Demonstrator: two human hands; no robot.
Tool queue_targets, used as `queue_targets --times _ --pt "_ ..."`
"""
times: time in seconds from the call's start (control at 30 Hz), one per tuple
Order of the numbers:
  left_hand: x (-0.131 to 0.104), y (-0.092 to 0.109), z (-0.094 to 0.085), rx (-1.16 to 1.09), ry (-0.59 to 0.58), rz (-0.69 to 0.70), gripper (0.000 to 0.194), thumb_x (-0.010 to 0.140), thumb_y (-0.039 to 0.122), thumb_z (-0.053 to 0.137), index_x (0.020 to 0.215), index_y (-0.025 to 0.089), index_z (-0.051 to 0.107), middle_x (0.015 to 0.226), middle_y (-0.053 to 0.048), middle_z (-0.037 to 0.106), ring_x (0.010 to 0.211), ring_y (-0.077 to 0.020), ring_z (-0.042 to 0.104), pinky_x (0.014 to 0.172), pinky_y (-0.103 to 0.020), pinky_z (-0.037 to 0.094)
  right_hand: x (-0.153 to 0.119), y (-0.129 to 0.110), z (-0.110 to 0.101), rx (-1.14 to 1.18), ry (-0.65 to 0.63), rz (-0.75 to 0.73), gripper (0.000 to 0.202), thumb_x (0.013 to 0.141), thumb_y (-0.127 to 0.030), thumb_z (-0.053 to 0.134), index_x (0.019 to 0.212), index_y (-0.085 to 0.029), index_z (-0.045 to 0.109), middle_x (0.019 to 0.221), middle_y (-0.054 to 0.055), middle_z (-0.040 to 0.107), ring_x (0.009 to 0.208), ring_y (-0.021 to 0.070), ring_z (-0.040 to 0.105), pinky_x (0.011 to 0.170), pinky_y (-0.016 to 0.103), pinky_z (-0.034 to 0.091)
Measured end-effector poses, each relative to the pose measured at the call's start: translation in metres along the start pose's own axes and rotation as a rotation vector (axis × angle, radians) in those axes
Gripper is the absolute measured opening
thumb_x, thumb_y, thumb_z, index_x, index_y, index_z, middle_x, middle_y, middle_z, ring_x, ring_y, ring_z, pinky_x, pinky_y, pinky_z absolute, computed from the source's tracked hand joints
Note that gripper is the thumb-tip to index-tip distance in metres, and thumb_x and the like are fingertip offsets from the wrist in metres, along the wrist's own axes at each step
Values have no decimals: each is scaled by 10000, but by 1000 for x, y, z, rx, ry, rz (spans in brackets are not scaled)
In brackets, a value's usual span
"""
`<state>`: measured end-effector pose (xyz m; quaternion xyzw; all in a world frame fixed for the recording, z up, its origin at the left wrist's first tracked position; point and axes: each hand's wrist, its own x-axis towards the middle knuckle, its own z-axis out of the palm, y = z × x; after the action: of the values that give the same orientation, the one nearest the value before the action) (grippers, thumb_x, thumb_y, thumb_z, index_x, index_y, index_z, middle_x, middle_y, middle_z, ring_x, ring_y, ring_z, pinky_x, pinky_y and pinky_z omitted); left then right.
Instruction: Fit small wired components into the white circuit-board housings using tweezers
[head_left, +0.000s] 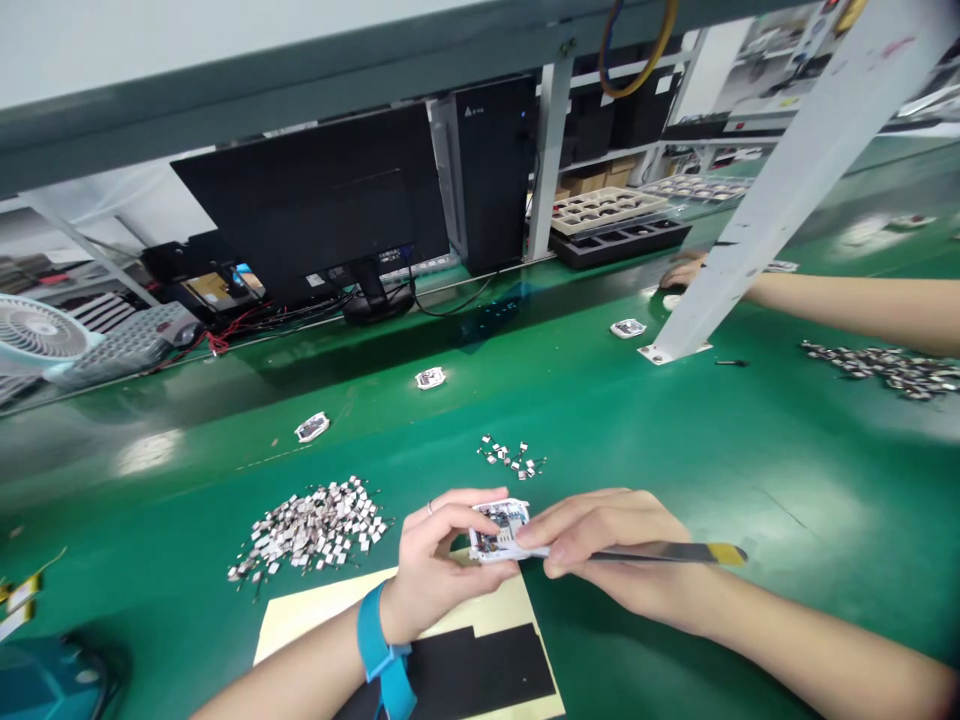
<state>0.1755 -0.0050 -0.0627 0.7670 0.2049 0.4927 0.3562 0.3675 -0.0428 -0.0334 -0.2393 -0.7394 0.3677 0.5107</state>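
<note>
My left hand (442, 560), with a ring and a blue wrist strap (375, 635), grips a small white housing (499, 530) with a circuit board inside. The fingers hold it by its top and bottom edges. At its right side is my right hand (615, 545), closed around metal tweezers (667, 552) with a yellow end; its fingertips touch the housing. The tweezers' tips are hidden at the fingers. Below the left hand lies a pale yellow sheet (300, 615) with a black piece (487, 670) on it.
A pile of small white parts with black leads (315, 525) lies left, a smaller group (512, 457) ahead. Similar housings (312, 427) sit along the green bench (375, 420). A white post (780, 180) stands right; beyond it reaches another person's arm (840, 305). Behind stands a monitor (322, 200).
</note>
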Motion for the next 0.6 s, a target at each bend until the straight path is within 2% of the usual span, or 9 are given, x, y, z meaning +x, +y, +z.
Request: queue_targets --times 0.17,0.27,0.37,0.5,0.6 --pt "0 1 -4 84 -22 74 213 679 249 704 812 140 579 981 -121 631 867 -181 626 723 -250 535 -3 0 1 -34 16 -36 184 753 5 590 832 -159 617 925 52 652 841 142 627 737 226 536" --pt "0 -2 -5 129 -36 136 220 680 235 703 830 134 579 1001 -133 623 875 -178 623 724 -243 532 -5 2 2 -80 -16 -85 210 762 5 576 878 -167 610 949 50 645 862 143 620 760 239 530" --pt "1 -3 -3 177 -42 131 199 679 215 700 821 138 583 1010 -131 623 890 -184 621 743 -252 526 -3 4 3 -94 -8 -71 203 773 -13 567 884 -176 615 942 43 647 873 143 619 771 232 528" --pt "6 5 -6 237 -81 22 136 685 197 689 753 135 587 991 -126 634 915 -197 615 774 -271 515 6 -2 -4 -80 149 138 70 737 -115 650 751 -175 617 814 33 670 759 148 646 680 201 554" --pt "13 21 -29 286 -39 -32 117 688 172 684 730 140 579 1012 -117 627 939 -199 605 784 -279 506 7 -9 -19 -168 302 211 74 724 -211 678 736 -194 608 807 28 671 769 174 646 698 232 566"
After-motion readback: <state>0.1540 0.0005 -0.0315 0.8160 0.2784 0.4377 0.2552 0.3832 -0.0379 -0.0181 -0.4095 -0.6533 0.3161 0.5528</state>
